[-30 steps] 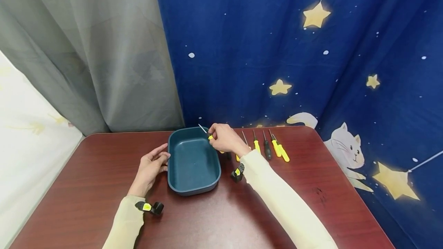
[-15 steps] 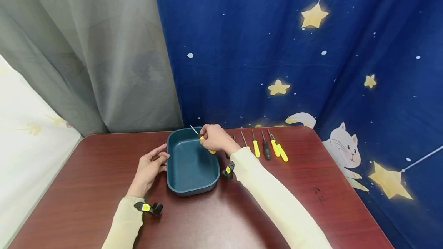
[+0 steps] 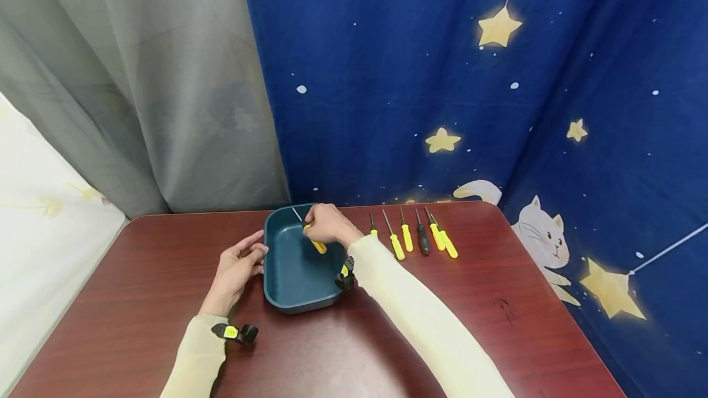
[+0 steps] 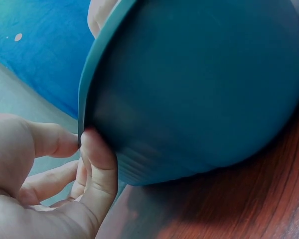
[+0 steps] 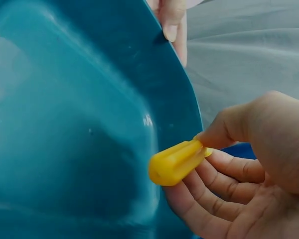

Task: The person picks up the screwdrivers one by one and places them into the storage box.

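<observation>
A deep teal plastic bin (image 3: 301, 308) stands on the table. At its left side my left hand (image 3: 235, 269) holds the rim, with the thumb (image 4: 98, 149) against the outer wall and a fingertip at the edge. Over the far right part of the bin, my right hand (image 3: 330, 225) pinches a screwdriver (image 3: 318, 246) near the top of its yellow handle. The thin shaft points away toward the far left corner. The right wrist view shows the handle (image 5: 174, 163) between thumb and fingers, its butt end jutting out over the bin's inside.
Right of the bin, several screwdrivers lie in a row: yellow-handled ones such as one yellow screwdriver (image 3: 396, 247), plus a black screwdriver (image 3: 423, 242). My right sleeve (image 3: 409, 300) partly covers the nearest. Curtains (image 3: 387, 78) hang behind the red-brown table (image 3: 166, 275).
My right hand has carried the screwdriver leftward from the bin's right rim to over its inside, uncovering more of the screwdriver row. My left hand stays at the left rim.
</observation>
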`<move>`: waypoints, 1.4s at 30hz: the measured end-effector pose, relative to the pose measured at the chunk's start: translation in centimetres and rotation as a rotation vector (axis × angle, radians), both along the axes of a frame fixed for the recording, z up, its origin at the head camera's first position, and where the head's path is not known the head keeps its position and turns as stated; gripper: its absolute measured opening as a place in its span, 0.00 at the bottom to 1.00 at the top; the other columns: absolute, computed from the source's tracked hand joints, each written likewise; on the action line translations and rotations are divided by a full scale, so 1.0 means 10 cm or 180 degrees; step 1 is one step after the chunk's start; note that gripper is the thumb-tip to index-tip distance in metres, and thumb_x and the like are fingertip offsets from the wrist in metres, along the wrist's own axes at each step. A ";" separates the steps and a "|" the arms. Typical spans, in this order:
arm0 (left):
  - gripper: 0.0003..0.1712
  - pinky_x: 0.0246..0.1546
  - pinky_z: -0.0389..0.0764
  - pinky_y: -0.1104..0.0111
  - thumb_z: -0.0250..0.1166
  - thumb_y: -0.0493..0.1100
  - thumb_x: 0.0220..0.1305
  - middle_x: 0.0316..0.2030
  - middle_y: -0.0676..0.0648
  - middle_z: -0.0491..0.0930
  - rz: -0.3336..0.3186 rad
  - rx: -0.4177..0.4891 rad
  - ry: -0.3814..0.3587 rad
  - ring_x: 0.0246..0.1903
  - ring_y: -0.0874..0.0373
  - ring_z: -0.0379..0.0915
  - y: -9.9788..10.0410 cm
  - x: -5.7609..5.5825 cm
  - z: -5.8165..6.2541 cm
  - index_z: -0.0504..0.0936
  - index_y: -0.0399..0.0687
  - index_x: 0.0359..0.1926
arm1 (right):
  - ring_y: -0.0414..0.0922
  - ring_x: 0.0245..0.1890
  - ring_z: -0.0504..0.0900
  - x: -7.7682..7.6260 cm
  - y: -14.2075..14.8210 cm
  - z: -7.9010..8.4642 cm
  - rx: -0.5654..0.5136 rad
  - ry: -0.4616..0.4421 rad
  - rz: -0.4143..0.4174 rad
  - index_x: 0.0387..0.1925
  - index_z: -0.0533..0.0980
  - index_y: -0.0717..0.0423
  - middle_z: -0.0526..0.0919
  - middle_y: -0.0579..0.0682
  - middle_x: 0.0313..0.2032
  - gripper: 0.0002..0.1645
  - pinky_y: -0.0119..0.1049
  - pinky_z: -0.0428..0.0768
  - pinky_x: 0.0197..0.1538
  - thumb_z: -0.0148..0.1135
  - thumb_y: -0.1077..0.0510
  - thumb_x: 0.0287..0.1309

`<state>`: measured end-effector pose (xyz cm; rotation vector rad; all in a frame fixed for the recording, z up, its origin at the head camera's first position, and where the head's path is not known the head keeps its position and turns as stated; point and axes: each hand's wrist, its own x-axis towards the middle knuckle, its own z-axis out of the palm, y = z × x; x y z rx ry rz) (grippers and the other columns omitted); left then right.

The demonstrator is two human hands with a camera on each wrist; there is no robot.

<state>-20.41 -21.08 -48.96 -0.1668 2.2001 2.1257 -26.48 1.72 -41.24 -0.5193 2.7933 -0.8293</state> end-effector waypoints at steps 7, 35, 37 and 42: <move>0.29 0.31 0.84 0.74 0.57 0.35 0.76 0.42 0.50 0.81 -0.0020 -0.0016 0.0023 0.33 0.65 0.77 -0.01 0.00 0.00 0.68 0.45 0.75 | 0.39 0.20 0.78 -0.05 -0.14 -0.05 -0.0169 -0.0237 -0.0081 0.24 0.75 0.52 0.73 0.43 0.20 0.13 0.30 0.81 0.26 0.67 0.57 0.63; 0.30 0.31 0.84 0.74 0.58 0.36 0.76 0.42 0.51 0.80 -0.0041 0.0009 0.0000 0.33 0.64 0.78 -0.01 0.00 -0.01 0.67 0.45 0.75 | 0.50 0.25 0.89 -0.13 -0.51 -0.29 -0.0419 -0.1145 -0.0705 0.22 0.73 0.57 0.78 0.53 0.26 0.14 0.41 0.89 0.32 0.67 0.59 0.60; 0.29 0.31 0.84 0.74 0.58 0.36 0.76 0.42 0.51 0.80 -0.0041 -0.0007 -0.0013 0.33 0.64 0.78 -0.01 0.00 0.00 0.67 0.46 0.75 | 0.50 0.25 0.89 -0.14 -0.53 -0.30 -0.0472 -0.1199 -0.0741 0.26 0.75 0.59 0.79 0.55 0.28 0.11 0.42 0.89 0.32 0.68 0.60 0.59; 0.29 0.32 0.84 0.74 0.58 0.37 0.76 0.42 0.51 0.80 -0.0042 -0.0040 -0.0045 0.34 0.64 0.77 -0.01 -0.01 0.01 0.68 0.47 0.75 | 0.52 0.26 0.90 -0.14 -0.58 -0.32 -0.0522 -0.1337 -0.0775 0.27 0.77 0.63 0.82 0.57 0.27 0.10 0.44 0.90 0.36 0.69 0.61 0.59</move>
